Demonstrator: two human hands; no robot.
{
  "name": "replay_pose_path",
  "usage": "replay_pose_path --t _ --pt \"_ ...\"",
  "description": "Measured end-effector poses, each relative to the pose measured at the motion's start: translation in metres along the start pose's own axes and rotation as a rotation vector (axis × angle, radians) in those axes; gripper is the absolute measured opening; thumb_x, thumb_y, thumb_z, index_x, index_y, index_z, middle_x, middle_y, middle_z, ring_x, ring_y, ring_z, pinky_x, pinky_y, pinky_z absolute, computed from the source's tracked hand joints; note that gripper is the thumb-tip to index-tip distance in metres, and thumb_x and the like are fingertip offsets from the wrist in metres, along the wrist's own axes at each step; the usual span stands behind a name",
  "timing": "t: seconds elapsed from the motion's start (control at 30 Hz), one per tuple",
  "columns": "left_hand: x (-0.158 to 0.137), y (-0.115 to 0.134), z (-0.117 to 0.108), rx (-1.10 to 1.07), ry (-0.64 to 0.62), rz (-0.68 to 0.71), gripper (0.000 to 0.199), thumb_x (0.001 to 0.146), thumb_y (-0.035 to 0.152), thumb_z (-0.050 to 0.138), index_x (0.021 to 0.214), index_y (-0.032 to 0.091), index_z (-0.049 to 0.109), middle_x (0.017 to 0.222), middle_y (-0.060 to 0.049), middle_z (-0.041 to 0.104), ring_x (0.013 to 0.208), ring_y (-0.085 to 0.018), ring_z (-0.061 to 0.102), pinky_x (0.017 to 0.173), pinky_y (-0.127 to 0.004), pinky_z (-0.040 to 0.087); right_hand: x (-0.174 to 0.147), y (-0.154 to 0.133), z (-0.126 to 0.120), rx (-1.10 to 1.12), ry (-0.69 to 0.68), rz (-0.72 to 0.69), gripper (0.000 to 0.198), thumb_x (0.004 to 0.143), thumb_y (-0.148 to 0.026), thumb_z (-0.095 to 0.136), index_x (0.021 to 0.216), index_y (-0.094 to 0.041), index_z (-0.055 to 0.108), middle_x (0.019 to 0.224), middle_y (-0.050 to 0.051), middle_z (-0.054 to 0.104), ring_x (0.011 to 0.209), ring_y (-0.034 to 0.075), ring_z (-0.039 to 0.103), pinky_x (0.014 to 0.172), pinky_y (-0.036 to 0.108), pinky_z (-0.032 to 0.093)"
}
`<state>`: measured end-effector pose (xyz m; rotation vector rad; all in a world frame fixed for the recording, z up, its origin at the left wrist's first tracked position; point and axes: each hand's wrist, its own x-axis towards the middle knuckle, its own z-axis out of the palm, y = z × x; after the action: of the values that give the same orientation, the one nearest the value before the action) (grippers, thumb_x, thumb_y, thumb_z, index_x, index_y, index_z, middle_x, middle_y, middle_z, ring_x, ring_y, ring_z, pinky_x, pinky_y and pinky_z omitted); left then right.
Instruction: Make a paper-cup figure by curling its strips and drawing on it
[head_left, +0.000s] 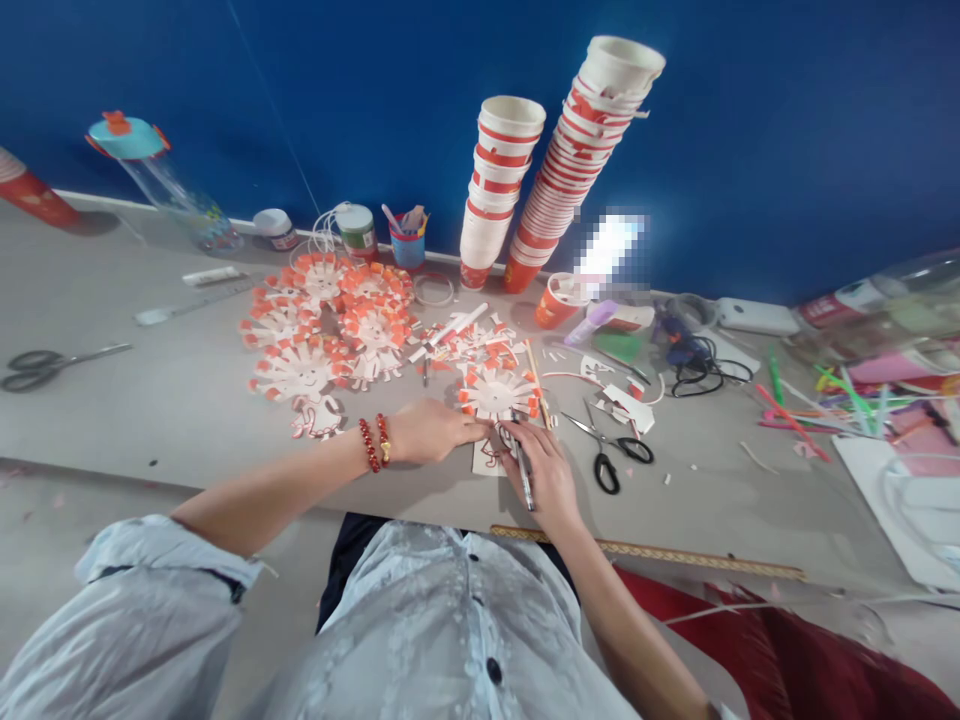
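A small white card [487, 462] with a dark line drawing lies on the table in front of me. My left hand [427, 432] rests at its left side, fingers stretched out and their tips on the card's upper part. A pen [526, 480] is held in my right hand [547, 475], over the card's right side; its tip is hard to make out. Touching the card's top edge is a cut paper-cup piece [496, 393] with fanned white strips and orange-red ends. Similar finished-looking cup pieces [300, 370] are heaped to the left, one with a drawn face.
Black-handled scissors [609, 455] lie right of my right hand, another pair [52, 368] far left. Paper scraps [480, 345] cover the middle. Two tall cup stacks [501, 180] stand by the blue wall. A glue gun [679, 340], pipe cleaners [847, 400] and a bottle [172, 190] are around.
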<state>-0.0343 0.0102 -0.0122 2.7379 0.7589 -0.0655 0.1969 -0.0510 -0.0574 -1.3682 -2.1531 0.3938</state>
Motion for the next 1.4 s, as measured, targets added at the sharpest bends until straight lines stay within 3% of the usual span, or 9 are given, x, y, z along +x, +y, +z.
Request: replay_pose_path --t 0.27,0.5,0.7,0.87,1.1,1.4 --pt "0.001 0.006 -0.001 0.026 0.007 0.043 0.04 0.087 0.011 0.042 0.115 0.033 0.06 0.133 -0.002 0.057 0.058 -0.013 0.055 0.051 -0.029 0.034 0.0 -0.002 0.0 0.015 -0.013 0.009 0.038 0.091 -0.024 0.051 0.129 -0.023 0.054 0.123 0.011 0.062 0.115 0.028 0.054 0.098 0.045 0.045" --pt "0.003 0.01 -0.001 0.011 0.033 0.039 0.048 0.087 0.008 0.043 0.125 0.035 0.053 0.131 -0.003 0.058 0.056 -0.011 0.055 0.054 -0.03 0.039 0.0 -0.008 -0.008 0.132 0.136 -0.018 0.026 0.09 -0.021 0.052 0.112 -0.026 0.065 0.103 0.009 0.069 0.104 0.026 0.061 0.092 0.045 0.049" --pt "0.005 0.007 -0.001 -0.01 0.011 0.028 0.051 0.087 0.01 0.043 0.127 0.039 0.053 0.124 -0.003 0.063 0.059 -0.012 0.057 0.053 -0.027 0.036 0.0 -0.016 -0.006 0.42 0.114 0.241 0.013 0.086 -0.021 0.053 0.097 -0.023 0.059 0.088 0.005 0.07 0.073 0.019 0.067 0.066 0.03 0.054" --pt "0.004 0.007 -0.003 0.02 -0.001 0.051 0.046 0.086 0.011 0.046 0.124 0.036 0.054 0.125 -0.005 0.062 0.057 -0.013 0.056 0.049 -0.027 0.033 0.007 -0.015 0.004 0.438 0.099 0.262 0.004 0.081 -0.02 0.053 0.082 -0.022 0.056 0.074 0.001 0.065 0.059 0.014 0.06 0.055 0.025 0.048" --pt "0.007 0.007 -0.005 0.057 -0.053 -0.079 0.04 0.089 0.013 0.04 0.128 0.018 0.047 0.079 -0.01 0.068 0.059 -0.021 0.06 0.054 -0.029 0.039 0.005 -0.01 0.011 0.535 0.066 0.297 0.006 0.08 -0.017 0.05 0.079 -0.022 0.052 0.068 0.0 0.064 0.056 0.014 0.059 0.053 0.025 0.045" --pt "0.006 0.006 -0.002 0.065 -0.024 -0.037 0.039 0.086 0.011 0.04 0.124 0.019 0.049 0.08 -0.007 0.067 0.057 -0.021 0.059 0.053 -0.03 0.039 0.005 -0.012 0.009 0.39 0.024 0.236 0.007 0.081 -0.018 0.05 0.077 -0.022 0.053 0.073 0.0 0.067 0.065 0.016 0.061 0.058 0.026 0.046"
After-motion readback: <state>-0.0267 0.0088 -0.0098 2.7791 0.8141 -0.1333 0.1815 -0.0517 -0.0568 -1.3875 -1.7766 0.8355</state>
